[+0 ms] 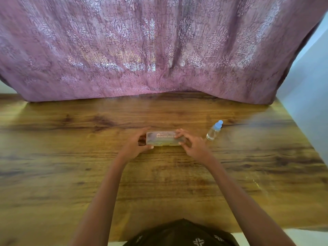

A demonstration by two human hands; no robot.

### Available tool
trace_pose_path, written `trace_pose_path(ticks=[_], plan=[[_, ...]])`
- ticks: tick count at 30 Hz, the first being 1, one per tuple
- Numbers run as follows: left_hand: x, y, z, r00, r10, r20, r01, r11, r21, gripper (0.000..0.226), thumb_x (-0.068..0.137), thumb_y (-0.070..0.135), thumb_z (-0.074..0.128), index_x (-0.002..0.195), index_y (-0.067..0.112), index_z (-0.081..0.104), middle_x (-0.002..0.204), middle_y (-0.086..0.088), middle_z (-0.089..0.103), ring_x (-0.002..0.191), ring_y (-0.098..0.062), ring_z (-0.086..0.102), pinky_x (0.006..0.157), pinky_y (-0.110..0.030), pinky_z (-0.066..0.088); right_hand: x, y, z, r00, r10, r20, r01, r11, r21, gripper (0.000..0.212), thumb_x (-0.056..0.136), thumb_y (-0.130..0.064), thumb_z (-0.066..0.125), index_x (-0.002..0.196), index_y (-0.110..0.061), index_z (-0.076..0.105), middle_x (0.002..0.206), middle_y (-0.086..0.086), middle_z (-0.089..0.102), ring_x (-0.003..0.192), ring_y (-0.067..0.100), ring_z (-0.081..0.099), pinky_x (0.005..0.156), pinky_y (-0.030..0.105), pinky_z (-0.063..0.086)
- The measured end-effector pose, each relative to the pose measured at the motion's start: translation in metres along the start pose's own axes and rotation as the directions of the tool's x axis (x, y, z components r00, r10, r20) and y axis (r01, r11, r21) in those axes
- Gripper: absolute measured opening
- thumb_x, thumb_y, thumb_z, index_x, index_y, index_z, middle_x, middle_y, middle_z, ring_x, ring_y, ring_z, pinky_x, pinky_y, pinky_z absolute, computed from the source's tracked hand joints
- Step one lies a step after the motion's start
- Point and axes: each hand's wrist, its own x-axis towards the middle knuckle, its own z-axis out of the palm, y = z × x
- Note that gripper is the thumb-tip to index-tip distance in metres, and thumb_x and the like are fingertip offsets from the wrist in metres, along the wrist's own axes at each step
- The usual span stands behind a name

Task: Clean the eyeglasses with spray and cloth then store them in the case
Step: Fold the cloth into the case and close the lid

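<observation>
- Case (163, 138): translucent box w/ printed lid, flat on the table (71, 174), straight ahead of the person; lid looks down.
- Long axis runs L–R across the view, so each end points at one hand.
- Left hand (135, 146): fingers curled round the L end, thumb on the near edge, gripping the case.
- Right hand (192, 144): fingers bent over the top of the R end, thumb at the near edge, also gripping.
- Both hands are equally near the case; neither is free.
- Spray bottle (214, 130): blue cap, clear body, standing just R of the right hand, apart from it, so the R hand is nearer to it.
- Eyeglasses: a dark shape shows thru the case's L end (could be them, can't tell). Cloth not in view.
- Judgement: the step looks like working the lid along the near long edge w/ both thumbs; opening or shutting, can't tell.
</observation>
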Motion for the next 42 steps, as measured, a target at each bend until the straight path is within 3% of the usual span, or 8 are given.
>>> trace_pose_path(ticks=[3,8,14,17,22,27,34,42], plan=[[-0.005,-0.005,0.002,0.995,0.092,-0.028,-0.087,0.986,0.142,0.068,0.082,0.022,0.072,0.142,0.030,0.041,0.137,0.002,0.048,0.124,-0.018,0.046,0.106,-0.040,0.041,-0.001,-0.004,0.003,1.000,0.016,-0.009,-0.016,0.999,-0.034,0.021,0.087,-0.016,0.070,0.108,-0.016,0.068,0.136,-0.002,0.057,0.132,0.010,0.047,0.114,0.031,0.031],[-0.012,0.002,0.006,0.994,0.107,-0.012,-0.105,0.990,0.089,0.065,0.087,0.025,0.065,0.144,0.028,0.035,0.137,0.000,0.042,0.122,-0.015,0.044,0.104,-0.034,0.043,0.004,-0.012,0.009,0.991,0.082,-0.101,-0.077,0.996,0.051,0.016,0.082,-0.018,0.076,0.088,-0.023,0.062,0.125,-0.003,0.063,0.117,0.009,0.056,0.107,0.033,0.041],[-0.005,0.006,0.008,0.990,-0.107,-0.092,0.098,0.991,-0.093,0.074,0.073,0.056,0.071,0.136,0.024,0.048,0.122,0.002,0.064,0.107,-0.015,0.062,0.092,-0.042,0.053,0.007,-0.016,0.009,0.943,0.333,-0.023,-0.329,0.938,0.114,0.061,0.077,-0.030,0.080,0.129,-0.027,0.049,0.131,-0.008,0.055,0.114,0.007,0.050,0.095,0.028,0.044],[-0.002,0.012,0.006,0.983,-0.167,-0.082,0.147,0.967,-0.208,0.063,0.079,0.033,0.075,0.134,0.015,0.049,0.119,-0.004,0.065,0.107,-0.020,0.062,0.089,-0.036,0.054,0.011,-0.018,0.005,0.894,0.447,-0.029,-0.437,0.885,0.160,0.079,0.070,-0.035,0.085,0.138,-0.021,0.047,0.133,-0.005,0.054,0.118,0.011,0.050,0.096,0.029,0.044],[-0.006,0.020,0.008,0.975,-0.223,0.016,0.203,0.851,-0.484,0.052,0.085,0.014,0.069,0.131,0.011,0.044,0.120,-0.013,0.064,0.102,-0.028,0.067,0.087,-0.031,0.056,0.011,-0.024,-0.004,0.816,0.574,0.072,-0.542,0.715,0.442,0.070,0.068,-0.025,0.088,0.129,-0.018,0.055,0.121,-0.003,0.060,0.109,0.013,0.055,0.074,0.017,0.045],[-0.004,0.027,0.020,0.964,-0.264,-0.024,0.198,0.775,-0.600,0.053,0.088,0.000,0.062,0.134,0.001,0.037,0.122,-0.024,0.058,0.089,-0.029,0.067,0.077,-0.028,0.058,0.014,-0.027,-0.003,0.811,0.547,0.207,-0.484,0.428,0.763,0.050,0.079,-0.006,0.079,0.117,-0.021,0.050,0.125,0.014,0.058,0.107,0.024,0.067,0.083,0.033,0.059],[0.004,0.030,0.027,0.947,-0.317,-0.046,0.215,0.736,-0.641,0.053,0.086,-0.009,0.059,0.133,-0.003,0.035,0.123,-0.024,0.053,0.092,-0.027,0.062,0.068,-0.025,0.059,0.017,-0.021,0.003,0.776,0.597,0.202,-0.491,0.372,0.788,0.049,0.078,0.002,0.076,0.114,-0.020,0.051,0.124,0.016,0.060,0.105,0.027,0.068,0.080,0.031,0.060],[0.007,0.035,0.031,0.925,-0.375,-0.062,0.238,0.699,-0.674,0.052,0.085,-0.012,0.059,0.130,0.000,0.038,0.119,-0.016,0.052,0.102,-0.029,0.058,0.070,-0.027,0.059,0.017,-0.017,0.006,0.770,0.609,0.194,-0.469,0.333,0.818,0.052,0.077,0.007,0.075,0.118,-0.014,0.049,0.123,0.018,0.060,0.103,0.029,0.068,0.079,0.033,0.061]])
